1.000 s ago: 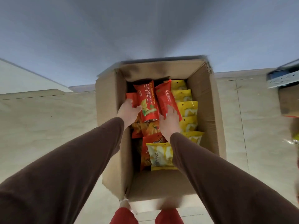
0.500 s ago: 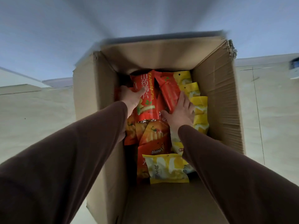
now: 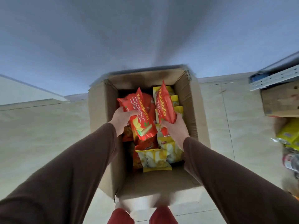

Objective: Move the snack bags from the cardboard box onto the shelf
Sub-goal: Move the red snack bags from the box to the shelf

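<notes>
- The left hand [image 3: 121, 120] grips a red snack bag [image 3: 140, 117] by its left edge, thumb curled over the printed front and fingers hidden behind it; the bag is tilted and lifted above the other packs.
- The right hand [image 3: 175, 128] grips a second red bag [image 3: 165, 104] at its lower end, fingers wrapped round it, so the bag stands nearly on edge with its top pointing away from the person.
- The two held bags are just beside each other over the middle of the open cardboard box [image 3: 192, 110].
- Below them the box holds more packs: a row of yellow bags [image 3: 176, 101] along the right wall, orange-red bags [image 3: 145, 145] on the left, and one yellow bag [image 3: 155, 160] lying flat nearest the person.
- Both arms wear brown sleeves [image 3: 77, 172].
- The box sits on a pale tiled floor [image 3: 40, 126], with red shoes [image 3: 161, 215] at its near edge.
- At the right edge is part of a shelf [image 3: 275, 78] with a metal rail, blurred yellow packets [image 3: 289, 135] below it.
</notes>
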A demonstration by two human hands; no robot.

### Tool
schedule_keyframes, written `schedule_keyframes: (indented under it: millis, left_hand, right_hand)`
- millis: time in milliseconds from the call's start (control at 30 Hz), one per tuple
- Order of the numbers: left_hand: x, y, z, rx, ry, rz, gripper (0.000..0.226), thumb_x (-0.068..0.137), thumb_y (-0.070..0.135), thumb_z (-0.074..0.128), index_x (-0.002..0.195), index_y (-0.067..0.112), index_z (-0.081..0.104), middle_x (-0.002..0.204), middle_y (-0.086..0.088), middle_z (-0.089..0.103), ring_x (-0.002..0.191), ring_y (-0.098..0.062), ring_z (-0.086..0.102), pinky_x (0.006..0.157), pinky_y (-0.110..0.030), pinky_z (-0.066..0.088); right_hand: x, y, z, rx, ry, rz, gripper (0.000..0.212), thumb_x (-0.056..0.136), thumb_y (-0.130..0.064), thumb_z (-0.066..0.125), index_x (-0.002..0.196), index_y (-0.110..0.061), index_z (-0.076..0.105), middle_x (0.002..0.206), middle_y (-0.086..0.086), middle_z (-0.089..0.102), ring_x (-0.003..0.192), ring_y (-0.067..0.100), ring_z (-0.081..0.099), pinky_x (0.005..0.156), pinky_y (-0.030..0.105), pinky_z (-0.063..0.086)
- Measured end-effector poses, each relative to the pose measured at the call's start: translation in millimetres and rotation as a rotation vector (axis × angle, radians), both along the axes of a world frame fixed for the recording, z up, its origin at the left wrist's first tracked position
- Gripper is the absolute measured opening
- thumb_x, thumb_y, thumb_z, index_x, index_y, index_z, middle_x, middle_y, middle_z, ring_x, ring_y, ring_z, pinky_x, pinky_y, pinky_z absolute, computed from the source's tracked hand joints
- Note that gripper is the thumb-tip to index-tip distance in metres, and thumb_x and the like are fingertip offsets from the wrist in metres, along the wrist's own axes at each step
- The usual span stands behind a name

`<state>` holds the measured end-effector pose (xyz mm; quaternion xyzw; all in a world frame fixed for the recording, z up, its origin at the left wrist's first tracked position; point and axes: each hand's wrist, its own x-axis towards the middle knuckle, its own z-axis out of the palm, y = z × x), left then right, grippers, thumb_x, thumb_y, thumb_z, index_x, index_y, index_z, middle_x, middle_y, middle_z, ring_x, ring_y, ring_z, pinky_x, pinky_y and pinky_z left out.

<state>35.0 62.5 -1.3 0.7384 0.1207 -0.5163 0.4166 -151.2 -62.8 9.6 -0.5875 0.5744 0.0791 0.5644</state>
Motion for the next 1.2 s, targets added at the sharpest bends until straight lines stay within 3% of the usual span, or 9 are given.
schedule_keyframes:
  millis: [100,233,300,433,567,667,867,1000,1200]
  left_hand:
    - [-12.7,4.6,52.4,-0.023,0.008,-0.048,0.051,0.075,0.016,0.086,0.120,0.024,0.064,0.114,0.003,0.074,0.108,-0.017,0.068,0.099,-0.044,0.053]
    - [-33.5,0.7,92.0,-0.108,-0.021,-0.105,0.058,0.078,0.016,0.084,0.129,0.024,0.057,0.115,0.004,0.073,0.107,-0.016,0.068,0.084,-0.033,0.053]
    - [-39.8,0.3,94.4,-0.148,-0.050,-0.066,0.075,0.076,0.014,0.086,0.137,0.024,0.045,0.119,0.000,0.071,0.101,-0.017,0.071,0.076,-0.031,0.055]
    - [-45.4,6.8,78.4,-0.236,-0.134,-0.090,0.113,0.076,0.014,0.088,0.153,0.045,0.011,0.124,0.005,0.065,0.106,-0.014,0.070,0.086,-0.039,0.060]
    - [-52.7,10.4,71.6,-0.266,-0.127,-0.157,0.084,0.080,0.018,0.084,0.147,0.032,0.034,0.119,0.005,0.069,0.092,-0.007,0.074,0.068,-0.025,0.061]
    - [-54.2,13.3,71.8,-0.261,-0.058,-0.158,0.063,0.080,0.020,0.083,0.135,0.026,0.053,0.119,0.001,0.072,0.099,-0.014,0.074,0.077,-0.031,0.061]
    - [-58.3,20.0,105.0,-0.276,-0.114,-0.237,0.077,0.076,0.032,0.087,0.138,0.034,0.042,0.118,0.006,0.071,0.101,-0.013,0.073,0.082,-0.035,0.059]
    - [-58.8,22.7,149.7,-0.272,-0.208,-0.216,0.035,0.081,0.031,0.083,0.108,0.029,0.061,0.103,0.005,0.075,0.087,-0.009,0.074,0.082,-0.033,0.059]
    - [-70.4,9.5,265.9,-0.357,-0.236,-0.197,0.058,0.084,0.046,0.077,0.131,0.036,0.045,0.110,0.010,0.072,0.087,-0.006,0.074,0.067,-0.021,0.053]
  right_hand:
    - [-11.0,5.6,54.5,0.074,-0.051,-0.028,0.062,0.085,-0.036,0.078,0.135,-0.028,0.042,0.120,0.000,0.064,0.101,0.022,0.068,0.081,0.038,0.062]
    - [-18.3,14.3,88.4,0.177,-0.135,-0.015,0.069,0.086,-0.032,0.078,0.142,-0.027,0.039,0.121,-0.001,0.062,0.099,0.018,0.068,0.072,0.029,0.060]
    - [-21.1,16.1,86.3,0.194,-0.154,-0.025,0.069,0.086,-0.033,0.078,0.143,-0.027,0.039,0.122,-0.001,0.063,0.101,0.017,0.069,0.077,0.031,0.061]
    - [-32.9,21.5,74.7,0.249,-0.210,-0.039,0.059,0.089,-0.031,0.077,0.135,-0.034,0.039,0.116,-0.007,0.063,0.099,0.012,0.067,0.069,0.023,0.057]
    - [-47.2,32.3,63.0,0.268,-0.243,-0.051,0.063,0.089,-0.030,0.077,0.139,-0.032,0.040,0.117,-0.008,0.063,0.103,0.012,0.067,0.078,0.027,0.058]
    - [-55.6,40.8,60.7,0.255,-0.252,-0.052,0.068,0.087,-0.032,0.078,0.143,-0.030,0.040,0.122,-0.006,0.063,0.107,0.015,0.066,0.086,0.033,0.059]
    - [-57.0,49.7,93.1,0.241,-0.275,-0.026,0.074,0.086,-0.034,0.079,0.146,-0.029,0.038,0.126,-0.003,0.062,0.109,0.018,0.067,0.088,0.036,0.061]
    - [-58.3,54.7,134.8,0.229,-0.296,-0.016,0.067,0.087,-0.032,0.078,0.142,-0.027,0.040,0.123,-0.002,0.062,0.107,0.018,0.067,0.085,0.033,0.060]
    - [-75.1,45.5,242.6,0.246,-0.397,-0.142,0.060,0.089,-0.024,0.076,0.139,-0.025,0.042,0.119,0.003,0.067,0.101,0.021,0.072,0.077,0.032,0.061]
